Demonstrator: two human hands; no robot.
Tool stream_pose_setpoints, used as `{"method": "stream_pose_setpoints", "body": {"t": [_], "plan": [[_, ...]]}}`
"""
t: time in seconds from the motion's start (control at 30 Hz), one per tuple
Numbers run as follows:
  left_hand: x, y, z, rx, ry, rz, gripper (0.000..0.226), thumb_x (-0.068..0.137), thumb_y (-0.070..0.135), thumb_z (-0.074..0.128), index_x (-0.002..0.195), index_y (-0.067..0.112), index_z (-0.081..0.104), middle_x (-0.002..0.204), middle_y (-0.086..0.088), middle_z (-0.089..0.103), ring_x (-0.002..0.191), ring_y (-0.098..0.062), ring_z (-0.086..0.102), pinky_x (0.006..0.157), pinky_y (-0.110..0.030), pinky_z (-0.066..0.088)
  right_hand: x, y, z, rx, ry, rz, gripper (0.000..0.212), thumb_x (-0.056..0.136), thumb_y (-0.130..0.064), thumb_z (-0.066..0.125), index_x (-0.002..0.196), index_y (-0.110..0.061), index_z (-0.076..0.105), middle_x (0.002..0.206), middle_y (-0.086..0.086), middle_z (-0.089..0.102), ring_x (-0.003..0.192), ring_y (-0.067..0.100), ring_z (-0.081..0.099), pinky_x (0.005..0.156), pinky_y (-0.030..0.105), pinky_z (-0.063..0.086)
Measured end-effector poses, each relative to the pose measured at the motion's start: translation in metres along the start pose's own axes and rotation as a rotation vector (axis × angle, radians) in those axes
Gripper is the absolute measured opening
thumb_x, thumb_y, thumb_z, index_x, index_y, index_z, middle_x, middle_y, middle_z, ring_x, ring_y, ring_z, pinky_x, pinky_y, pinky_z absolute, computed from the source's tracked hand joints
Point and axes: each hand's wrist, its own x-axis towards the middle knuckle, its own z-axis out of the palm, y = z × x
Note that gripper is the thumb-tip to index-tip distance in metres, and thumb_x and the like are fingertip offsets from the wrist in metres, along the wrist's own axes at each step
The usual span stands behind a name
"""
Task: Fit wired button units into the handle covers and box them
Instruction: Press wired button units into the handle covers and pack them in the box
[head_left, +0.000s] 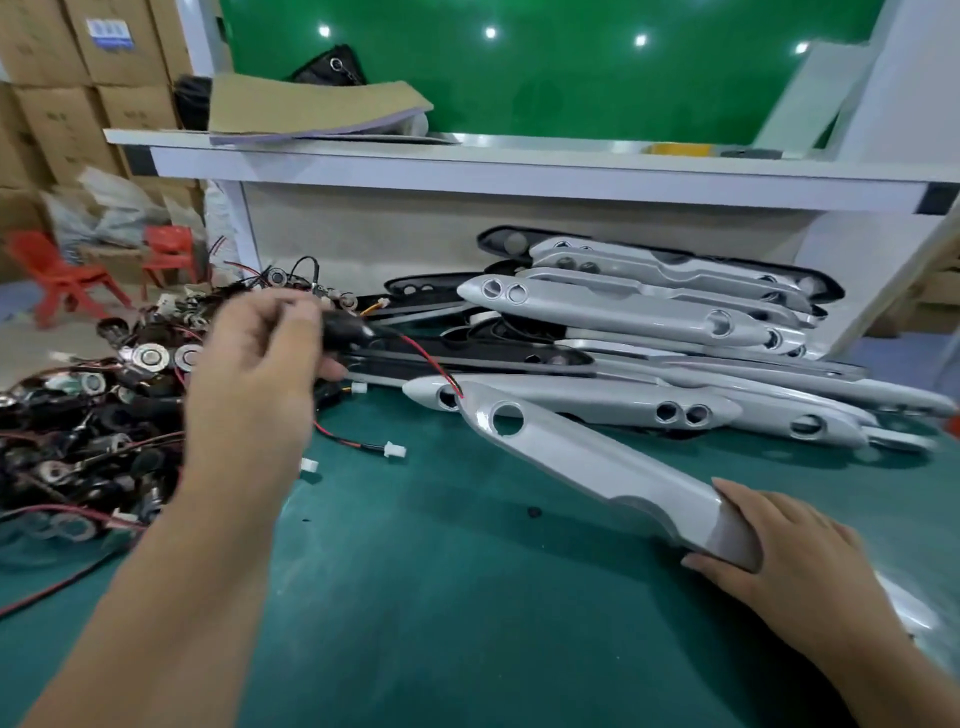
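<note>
Left hand (260, 364) raised, grip pinching a wired button unit (345, 328); right hand (779, 551) low, clasping a silver handle cover (597, 462).

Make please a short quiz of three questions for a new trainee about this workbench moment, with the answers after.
1. True or false: the right hand holds the near end of a silver handle cover.
2. What does the left hand grip? A) a wired button unit B) a cardboard box C) a red chair
3. Fill in: the pile of button units lies on the person's ____ side of the green mat.

Key: 1 true; 2 A, the wired button unit with red and black leads; 3 left.
</note>
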Motion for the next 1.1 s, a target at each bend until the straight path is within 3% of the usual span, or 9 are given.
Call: {"method": "stream_pose_setpoints", "body": {"t": [0.13, 0.3, 0.53, 0.7, 0.8, 0.87, 0.93, 1.0, 1.1], "plan": [[-0.026, -0.011, 0.03, 0.0, -0.078, -0.099, 0.012, 0.079, 0.038, 0.056, 0.08, 0.032, 0.067, 0.075, 0.016, 0.068, 0.059, -0.002, 0.06, 0.068, -0.033, 0.048, 0.0, 0.002, 0.0, -0.005, 0.012, 0.009, 0.082, 0.066, -0.076, 0.058, 0.135, -0.034, 0.046, 0.124, -0.01, 0.058, 0.119, 0.016, 0.05, 0.097, 0.035, 0.033], [-0.028, -0.011, 0.031, -0.229, -0.001, -0.151, 0.026, 0.083, 0.025, 0.051, 0.071, 0.035, 0.071, 0.076, 0.01, 0.069, 0.063, -0.008, 0.059, 0.062, -0.02, 0.051, 0.001, 0.005, 0.002, -0.005, 0.005, 0.004, 0.083, 0.068, -0.077, 0.053, 0.139, -0.037, 0.04, 0.128, -0.012, 0.054, 0.122, 0.013, 0.046, 0.1, 0.033, 0.03], [-0.022, -0.009, 0.031, -0.286, 0.009, -0.127, 0.027, 0.084, 0.022, 0.048, 0.072, 0.032, 0.07, 0.078, 0.009, 0.068, 0.066, -0.008, 0.06, 0.065, -0.02, 0.052, 0.001, 0.003, 0.003, 0.0, 0.025, -0.008, 0.082, 0.067, -0.078, 0.053, 0.137, -0.037, 0.042, 0.126, -0.012, 0.055, 0.119, 0.014, 0.048, 0.097, 0.033, 0.029], [-0.025, -0.021, 0.035, -0.163, -0.001, -0.12, 0.021, 0.082, 0.027, 0.051, 0.075, 0.036, 0.068, 0.086, 0.007, 0.066, 0.069, -0.008, 0.06, 0.066, -0.023, 0.05, 0.0, 0.002, 0.0, 0.003, 0.019, -0.029, 0.081, 0.067, -0.077, 0.053, 0.137, -0.036, 0.043, 0.126, -0.013, 0.055, 0.119, 0.013, 0.048, 0.097, 0.032, 0.027], [-0.033, -0.026, 0.045, 0.0, -0.133, -0.117, 0.011, 0.081, 0.033, 0.055, 0.084, 0.035, 0.065, 0.086, 0.004, 0.066, 0.068, -0.01, 0.061, 0.07, -0.026, 0.05, 0.0, 0.0, 0.001, 0.031, 0.134, -0.075, 0.08, 0.065, -0.072, 0.061, 0.13, -0.027, 0.055, 0.115, -0.006, 0.063, 0.108, 0.021, 0.057, 0.092, 0.036, 0.034], [-0.04, -0.029, 0.055, 0.168, -0.272, -0.081, 0.01, 0.079, 0.037, 0.061, 0.089, 0.039, 0.063, 0.084, 0.013, 0.063, 0.069, -0.007, 0.059, 0.069, -0.017, 0.046, -0.001, -0.002, 0.002, 0.063, 0.28, -0.12, 0.078, 0.066, -0.074, 0.062, 0.124, -0.021, 0.06, 0.107, -0.002, 0.066, 0.098, 0.025, 0.062, 0.089, 0.037, 0.035], [-0.046, -0.029, 0.066, 0.316, -0.368, -0.005, 0.02, 0.08, 0.038, 0.07, 0.096, 0.044, 0.06, 0.09, 0.02, 0.058, 0.078, 0.006, 0.055, 0.073, -0.008, 0.038, -0.001, -0.001, 0.0, 0.063, 0.392, -0.148, 0.077, 0.066, -0.072, 0.054, 0.121, -0.019, 0.062, 0.104, 0.0, 0.067, 0.093, 0.026, 0.063, 0.089, 0.036, 0.032], [-0.048, -0.027, 0.077, 0.415, -0.41, 0.059, 0.03, 0.078, 0.037, 0.069, 0.107, 0.043, 0.061, 0.102, 0.027, 0.051, 0.091, 0.02, 0.048, 0.077, 0.003, 0.031, 0.0, 0.002, -0.002, 0.05, 0.426, -0.148, 0.077, 0.065, -0.07, 0.049, 0.12, -0.018, 0.063, 0.104, 0.0, 0.068, 0.092, 0.026, 0.064, 0.088, 0.036, 0.032], [-0.045, -0.027, 0.089, 0.515, -0.484, 0.052, 0.043, 0.082, 0.037, 0.069, 0.124, 0.038, 0.059, 0.104, 0.035, 0.039, 0.092, 0.03, 0.038, 0.075, 0.009, 0.025, 0.001, 0.005, -0.003, 0.01, 0.42, -0.151, 0.077, 0.065, -0.071, 0.047, 0.12, -0.019, 0.064, 0.103, 0.0, 0.068, 0.091, 0.026, 0.065, 0.087, 0.036, 0.032]]}}
